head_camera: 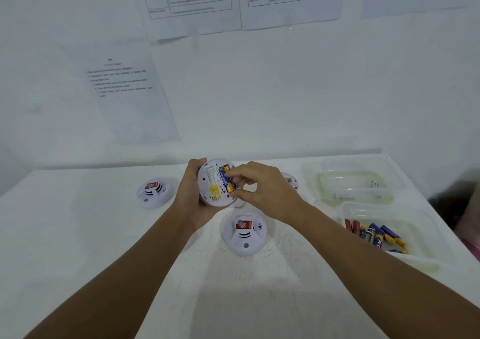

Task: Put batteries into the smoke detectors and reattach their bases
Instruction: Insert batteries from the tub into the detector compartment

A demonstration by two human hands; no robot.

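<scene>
My left hand grips a white smoke detector above the table, its open back turned toward me. A blue and yellow battery lies in its compartment, and my right hand pinches that battery with thumb and fingers. Two more detectors sit face up on the table, one at the left and one near me in the middle. Another detector is mostly hidden behind my right hand.
A clear tub at the right holds several blue and red batteries. Behind it stands another clear tub. The white table ends at a white wall with taped paper sheets.
</scene>
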